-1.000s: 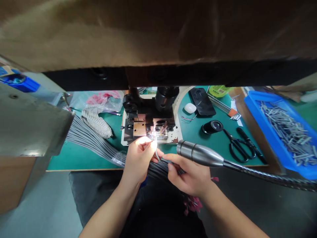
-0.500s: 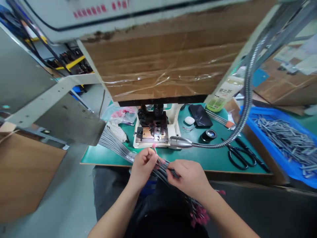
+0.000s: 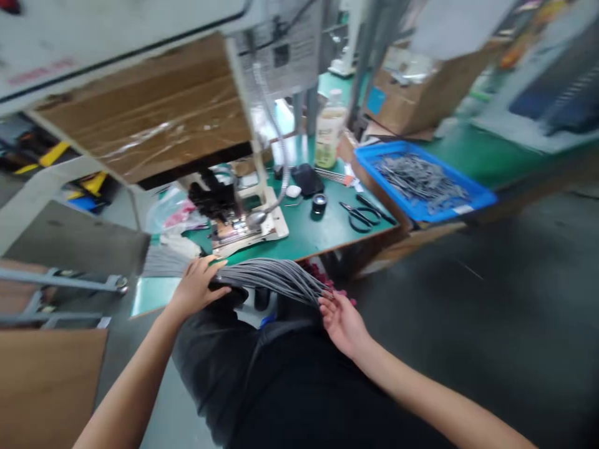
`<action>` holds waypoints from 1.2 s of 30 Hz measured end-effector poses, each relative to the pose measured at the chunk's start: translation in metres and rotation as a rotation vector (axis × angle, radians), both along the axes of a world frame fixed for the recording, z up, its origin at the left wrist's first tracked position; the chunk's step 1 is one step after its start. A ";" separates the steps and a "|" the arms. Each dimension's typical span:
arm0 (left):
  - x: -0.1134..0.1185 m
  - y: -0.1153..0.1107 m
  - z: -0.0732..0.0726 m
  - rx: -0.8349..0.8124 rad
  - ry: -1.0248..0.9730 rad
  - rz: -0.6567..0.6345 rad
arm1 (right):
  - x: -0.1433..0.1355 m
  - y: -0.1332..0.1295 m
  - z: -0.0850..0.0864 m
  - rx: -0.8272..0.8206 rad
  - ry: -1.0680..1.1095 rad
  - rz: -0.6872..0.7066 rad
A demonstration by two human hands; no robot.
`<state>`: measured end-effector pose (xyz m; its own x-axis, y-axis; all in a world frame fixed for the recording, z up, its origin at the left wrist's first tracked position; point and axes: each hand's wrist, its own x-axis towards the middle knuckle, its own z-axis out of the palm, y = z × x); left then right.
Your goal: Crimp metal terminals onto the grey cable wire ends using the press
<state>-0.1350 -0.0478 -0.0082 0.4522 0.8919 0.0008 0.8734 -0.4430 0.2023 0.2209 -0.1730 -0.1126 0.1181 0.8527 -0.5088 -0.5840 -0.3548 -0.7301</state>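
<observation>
A thick bundle of grey cables (image 3: 276, 274) with pink ends (image 3: 325, 274) stretches across my lap, in front of the table edge. My left hand (image 3: 199, 287) is at the bundle's left end, thumb below and fingers over it, loosely around the cables. At the pink-ended side, my right hand (image 3: 340, 321) has its palm turned up and its fingers curled against the cables. More grey cables (image 3: 163, 262) lie on the table left of my left hand. Just beyond the bundle stands a bench machine (image 3: 234, 227) with a white base.
On the green table (image 3: 299, 237) are black-handled scissors (image 3: 360, 215), a round black loupe (image 3: 319, 203), a white case (image 3: 293, 191) and a drink bottle (image 3: 330, 131). A blue tray (image 3: 482, 198) of short grey pieces stands at right. A flexible metal tube (image 3: 284, 156) bends down to the machine.
My view has swung right. My hands have moved apart from the single pink-tipped strand they were fingering together, and are now at two ends of the bundle.
</observation>
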 end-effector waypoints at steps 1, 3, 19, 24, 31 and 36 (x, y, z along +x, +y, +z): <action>-0.006 -0.001 -0.001 0.029 0.064 -0.018 | -0.003 -0.005 -0.001 -0.014 0.018 0.025; -0.016 -0.001 -0.003 0.114 0.162 -0.084 | -0.008 -0.017 0.002 -0.014 0.042 0.110; -0.009 -0.071 -0.019 0.499 0.258 -0.345 | -0.101 0.050 0.035 1.145 -1.829 0.449; -0.009 -0.132 -0.016 0.601 0.241 -0.149 | -0.104 0.033 0.032 1.294 -1.826 0.442; 0.032 -0.167 -0.018 0.616 0.179 0.080 | -0.073 0.040 0.027 1.507 -1.685 0.346; 0.034 -0.200 -0.027 0.181 -0.016 0.244 | -0.068 0.026 0.033 1.496 -1.604 0.709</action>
<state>-0.1005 -0.2474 -0.0349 0.2227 0.9591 0.1748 0.9559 -0.2501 0.1539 0.1525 -0.1471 -0.0794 -0.7406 0.4831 0.4670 0.4629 0.8706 -0.1664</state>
